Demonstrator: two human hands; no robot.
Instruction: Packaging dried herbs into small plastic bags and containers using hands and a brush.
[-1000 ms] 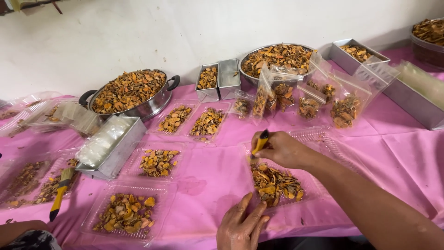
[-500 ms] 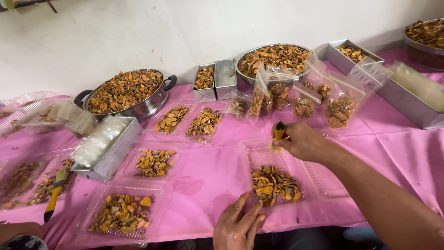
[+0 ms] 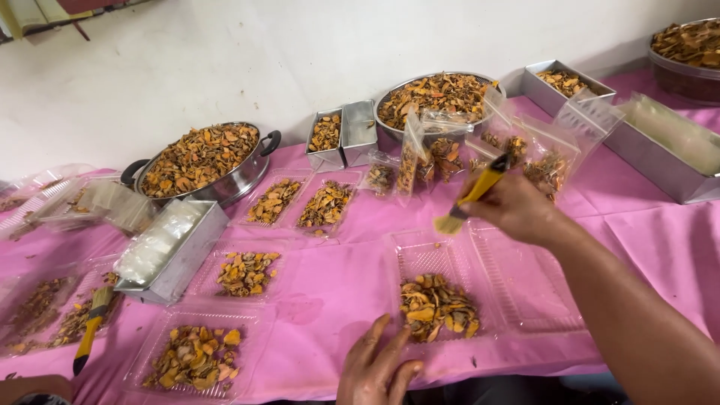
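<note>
My right hand [image 3: 517, 208] grips a small brush with a yellow handle [image 3: 472, 196], lifted above the table with its bristles pointing down left. Below it lies an open clear plastic clamshell tray [image 3: 510, 285] whose left half holds dried orange-brown slices [image 3: 436, 307]. My left hand [image 3: 377, 367] rests flat on the pink tablecloth [image 3: 330, 292] at the front edge, fingers apart, touching the tray's near left corner.
Several more clear trays of slices [image 3: 196, 358] lie to the left, with a second yellow brush [image 3: 91, 330]. A metal pot [image 3: 201, 161], a round bowl [image 3: 435, 94], metal tins [image 3: 174, 251] and filled plastic bags [image 3: 420, 154] stand further back by the white wall.
My right hand has lifted the brush up and away to the right, off the slices in the tray. My left hand has stayed by the tray's front corner.
</note>
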